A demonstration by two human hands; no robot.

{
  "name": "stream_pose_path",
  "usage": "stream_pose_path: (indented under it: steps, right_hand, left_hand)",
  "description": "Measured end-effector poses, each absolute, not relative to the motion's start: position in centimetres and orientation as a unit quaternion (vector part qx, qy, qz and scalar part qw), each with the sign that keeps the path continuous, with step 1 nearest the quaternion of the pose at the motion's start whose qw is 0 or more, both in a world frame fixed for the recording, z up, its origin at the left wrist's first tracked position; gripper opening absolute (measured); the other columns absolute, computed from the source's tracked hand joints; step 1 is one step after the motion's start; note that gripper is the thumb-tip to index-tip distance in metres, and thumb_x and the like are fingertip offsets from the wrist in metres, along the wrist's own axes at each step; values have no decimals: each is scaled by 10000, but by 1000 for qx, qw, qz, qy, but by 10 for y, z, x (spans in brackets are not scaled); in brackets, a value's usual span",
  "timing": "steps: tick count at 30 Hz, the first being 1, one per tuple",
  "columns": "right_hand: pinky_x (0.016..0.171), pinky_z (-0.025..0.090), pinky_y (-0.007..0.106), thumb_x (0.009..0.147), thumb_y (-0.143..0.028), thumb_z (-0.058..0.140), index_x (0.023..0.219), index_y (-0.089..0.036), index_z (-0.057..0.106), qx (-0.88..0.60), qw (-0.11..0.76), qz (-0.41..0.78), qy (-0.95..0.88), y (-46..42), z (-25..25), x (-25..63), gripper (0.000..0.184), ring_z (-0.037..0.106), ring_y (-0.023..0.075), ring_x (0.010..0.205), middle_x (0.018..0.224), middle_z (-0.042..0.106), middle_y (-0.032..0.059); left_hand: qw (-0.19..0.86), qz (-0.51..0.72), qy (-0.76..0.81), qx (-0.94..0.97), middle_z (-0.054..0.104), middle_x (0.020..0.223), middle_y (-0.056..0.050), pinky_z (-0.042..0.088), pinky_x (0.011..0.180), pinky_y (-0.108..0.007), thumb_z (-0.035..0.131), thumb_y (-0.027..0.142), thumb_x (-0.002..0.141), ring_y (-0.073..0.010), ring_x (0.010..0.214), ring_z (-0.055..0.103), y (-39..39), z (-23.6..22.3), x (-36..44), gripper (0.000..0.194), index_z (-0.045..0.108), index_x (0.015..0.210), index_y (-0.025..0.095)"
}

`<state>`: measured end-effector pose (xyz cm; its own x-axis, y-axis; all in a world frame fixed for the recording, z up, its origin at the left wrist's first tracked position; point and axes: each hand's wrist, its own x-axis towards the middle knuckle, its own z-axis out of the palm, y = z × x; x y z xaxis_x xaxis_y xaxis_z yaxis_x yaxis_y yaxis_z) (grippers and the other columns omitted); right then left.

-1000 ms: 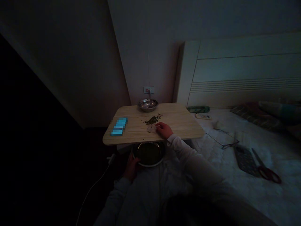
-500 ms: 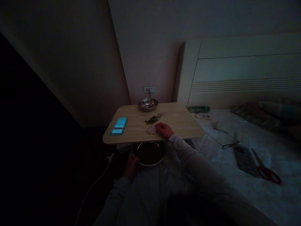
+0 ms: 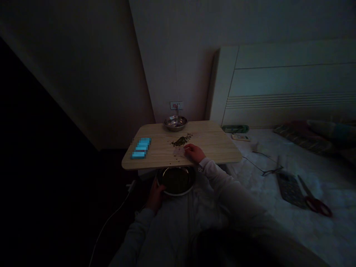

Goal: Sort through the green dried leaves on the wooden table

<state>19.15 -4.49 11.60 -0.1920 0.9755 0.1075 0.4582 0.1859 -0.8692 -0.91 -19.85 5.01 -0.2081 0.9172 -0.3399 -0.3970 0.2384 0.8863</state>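
My left hand [image 3: 155, 198] grips the near left rim of a round metal bowl [image 3: 176, 181], which sits below the table edge at my lap. My right hand [image 3: 194, 153] rests on the wooden table [image 3: 211, 141] with its fingers curled. A small pile of dark green bits [image 3: 181, 141] lies just beyond those fingertips, with a few stray bits scattered nearby. A faint pale scrap [image 3: 178, 152] lies beside the fingers. In this dim light, I cannot tell whether my right hand holds anything.
A steel bowl [image 3: 175, 123] stands at the table's far edge, below a wall socket [image 3: 176, 105]. A pixelated blue object [image 3: 141, 148] lies at the left. Red-handled scissors [image 3: 317, 205], a patterned cloth [image 3: 290, 191] and a wire lie on the bed at the right.
My right hand has shifted only slightly at the pale scrap, which now looks fainter. My left hand and the bowl it grips stay in place.
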Motion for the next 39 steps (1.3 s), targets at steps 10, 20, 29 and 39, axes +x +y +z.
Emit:
stream_pose_path:
  steps: [10, 20, 29, 39]
  right_hand:
    - [635, 430, 223, 806, -167, 564, 954, -170, 685, -519, 336, 394, -680, -49, 122, 192, 191, 564, 113, 618, 688, 686, -15]
    - [658, 432, 224, 790, -140, 580, 942, -159, 695, -508, 329, 422, -675, -54, 126, 192, 192, 567, 112, 620, 657, 683, -27]
    - [640, 396, 226, 757, -126, 579, 875, -157, 688, -477, 328, 440, -686, -51, 122, 194, 163, 554, 113, 613, 592, 644, -41]
    - [579, 389, 215, 774, -191, 550, 930, -163, 653, -461, 372, 461, -661, -50, 117, 194, 188, 504, 100, 555, 632, 651, -35]
  left_hand:
    - [576, 567, 547, 218, 669, 1161, -85, 580, 700, -305, 651, 104, 599, -252, 1013, 656, -200, 58, -3, 523, 609, 1109, 209]
    - [583, 574, 537, 205, 651, 1229, -86, 574, 744, -317, 621, 79, 595, -246, 1015, 657, -199, 58, -1, 690, 554, 1267, 220]
    - [610, 559, 521, 208, 706, 1108, -114, 558, 833, -395, 630, 113, 580, -309, 1054, 656, -198, 57, -1, 668, 558, 1241, 181]
    - [599, 559, 525, 231, 693, 1118, -96, 544, 834, -360, 657, 156, 563, -294, 1105, 622, -197, 50, -4, 530, 616, 1090, 194]
